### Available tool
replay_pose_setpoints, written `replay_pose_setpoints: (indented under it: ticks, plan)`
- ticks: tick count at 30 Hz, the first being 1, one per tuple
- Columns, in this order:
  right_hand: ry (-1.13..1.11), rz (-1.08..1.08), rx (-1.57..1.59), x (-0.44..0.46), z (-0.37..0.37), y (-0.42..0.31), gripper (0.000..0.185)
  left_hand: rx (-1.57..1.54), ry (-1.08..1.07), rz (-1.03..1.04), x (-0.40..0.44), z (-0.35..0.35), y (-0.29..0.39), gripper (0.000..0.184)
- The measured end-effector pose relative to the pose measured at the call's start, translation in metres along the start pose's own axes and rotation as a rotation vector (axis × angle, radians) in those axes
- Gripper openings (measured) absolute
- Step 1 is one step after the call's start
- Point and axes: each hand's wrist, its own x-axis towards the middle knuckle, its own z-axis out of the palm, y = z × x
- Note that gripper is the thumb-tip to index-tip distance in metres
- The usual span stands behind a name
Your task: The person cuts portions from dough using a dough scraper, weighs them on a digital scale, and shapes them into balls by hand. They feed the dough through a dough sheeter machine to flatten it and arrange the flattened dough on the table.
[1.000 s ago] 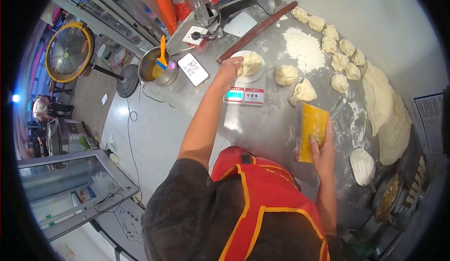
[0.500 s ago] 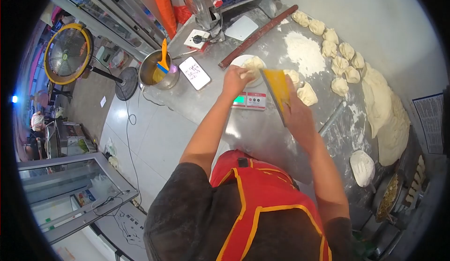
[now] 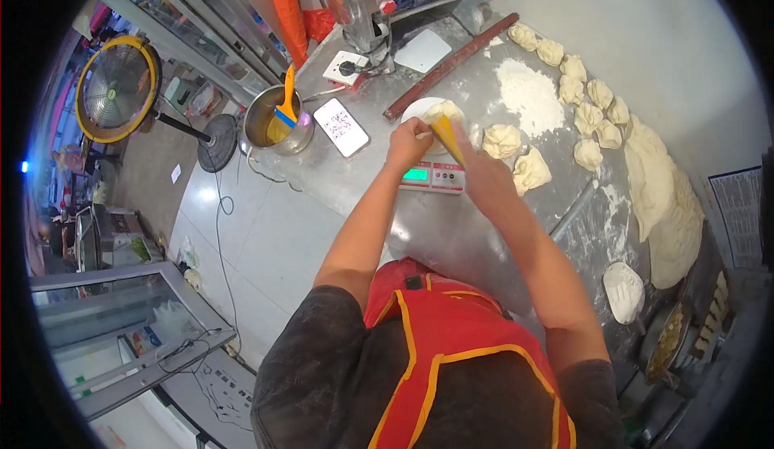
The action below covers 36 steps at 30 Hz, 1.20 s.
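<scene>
On the white plate of a small kitchen scale lies a piece of dough. My left hand is at the plate's left edge, its fingers pinched together beside the dough; whatever they hold is too small to name. My right hand grips a yellow scraper, tilted nearly edge-on against the dough on the plate. The scale's display glows green. Two dough lumps sit on the metal table right of the scale.
Dough balls and a large dough sheet lie along the right wall, near spread flour. A red-brown rolling pin, a phone, a pot with a brush and a flour scoop are also on the table.
The scraper has moved left and up from the table's front to the plate and turned edge-on. My left hand has drawn back slightly from the dough's top to its side.
</scene>
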Motion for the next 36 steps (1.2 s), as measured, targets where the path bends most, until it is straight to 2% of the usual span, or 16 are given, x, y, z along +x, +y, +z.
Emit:
replay_pose_setpoints:
  ticks: [3, 6, 9, 11, 15, 18, 21, 22, 25, 28, 29, 30, 31, 32, 34, 36]
  plan:
    - [0.027, -0.009, -0.023, 0.003, 0.009, 0.001, 0.077, -0.387, -0.498, -0.146, 0.007, -0.023, -0.009, 0.015]
    - [0.032, -0.001, 0.031, -0.004, 0.004, 0.003, 0.075, -0.605, -0.523, -0.075, -0.03, -0.062, 0.011, 0.017]
    - [0.074, 0.041, 0.159, -0.036, -0.013, 0.01, 0.072, -0.803, -0.158, -0.279, -0.051, -0.082, -0.009, 0.02]
    - [0.128, 0.124, 0.265, -0.072, -0.025, 0.021, 0.071, -0.851, -0.11, -0.346, -0.055, -0.086, -0.042, 0.02]
    - [0.216, 0.381, 0.474, -0.15, -0.036, 0.071, 0.071, -0.922, -0.297, -0.38, -0.058, -0.07, -0.072, 0.018]
    - [0.315, 0.54, 0.469, -0.208, -0.029, 0.101, 0.072, -1.052, -0.334, -0.53, -0.074, -0.021, 0.026, 0.015]
    - [0.404, 0.671, 0.566, -0.251, -0.039, 0.105, 0.07, -0.837, -0.755, -0.515, -0.066, 0.046, 0.05, 0.014]
    - [0.427, 0.703, 0.629, -0.261, -0.043, 0.106, 0.069, -0.747, -0.777, -0.495, -0.072, 0.067, 0.077, 0.017]
    - [0.581, 0.725, 0.635, -0.297, -0.047, 0.117, 0.069, -0.5, -0.945, -0.319, -0.069, 0.149, 0.116, 0.021]
    - [0.675, 0.804, 0.636, -0.333, -0.053, 0.127, 0.067, -0.526, -1.025, -0.056, -0.062, 0.234, 0.159, 0.026]
    - [0.702, 0.849, 0.62, -0.346, -0.054, 0.132, 0.066, -0.418, -0.921, 0.397, -0.063, 0.263, 0.178, 0.027]
    - [0.728, 0.894, 0.604, -0.36, -0.053, 0.138, 0.065, -0.289, -0.871, 0.7, -0.058, 0.296, 0.192, 0.028]
    - [0.751, 0.938, 0.589, -0.373, -0.054, 0.143, 0.065, -0.178, -0.76, 0.989, -0.054, 0.329, 0.206, 0.03]
    - [0.791, 0.975, 0.637, -0.385, -0.059, 0.148, 0.063, -0.053, -0.731, 1.139, -0.046, 0.367, 0.217, 0.032]
    - [0.872, 1.04, 0.732, -0.406, -0.068, 0.16, 0.061, -0.373, -0.995, 0.008, -0.068, 0.405, 0.3, 0.034]
    - [0.919, 1.067, 0.701, -0.434, -0.065, 0.18, 0.061, -0.231, -0.523, 0.98, -0.055, 0.491, 0.3, 0.046]
